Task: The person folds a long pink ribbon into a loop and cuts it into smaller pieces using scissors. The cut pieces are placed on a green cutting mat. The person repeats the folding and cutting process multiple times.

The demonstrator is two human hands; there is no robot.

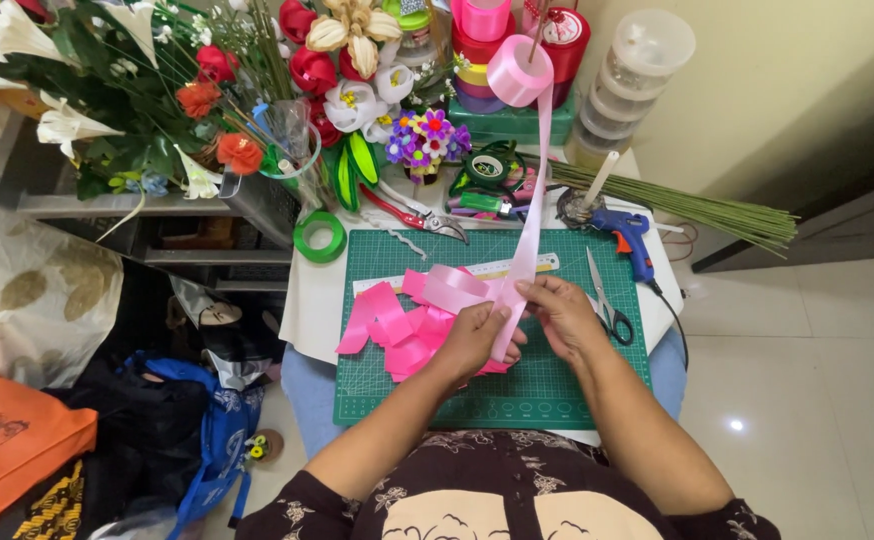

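A light pink ribbon (530, 215) runs down from its spool (517, 70) at the back of the small table to both my hands. My left hand (477, 335) pinches the ribbon over the green cutting mat (557, 385). My right hand (562, 310) grips the same ribbon just to the right, fingers closed on it. A pile of cut pink ribbon pieces (402, 325) lies on the mat left of my hands, some darker pink, some pale.
Scissors (605, 300) and a blue glue gun (632, 240) lie right of my hands. A ruler (477, 272), red-handled pliers (412, 212), green tape roll (320, 236), green stems (697, 207), ribbon spools and artificial flowers (207, 90) crowd the back. Bags (17, 450) sit on the floor left.
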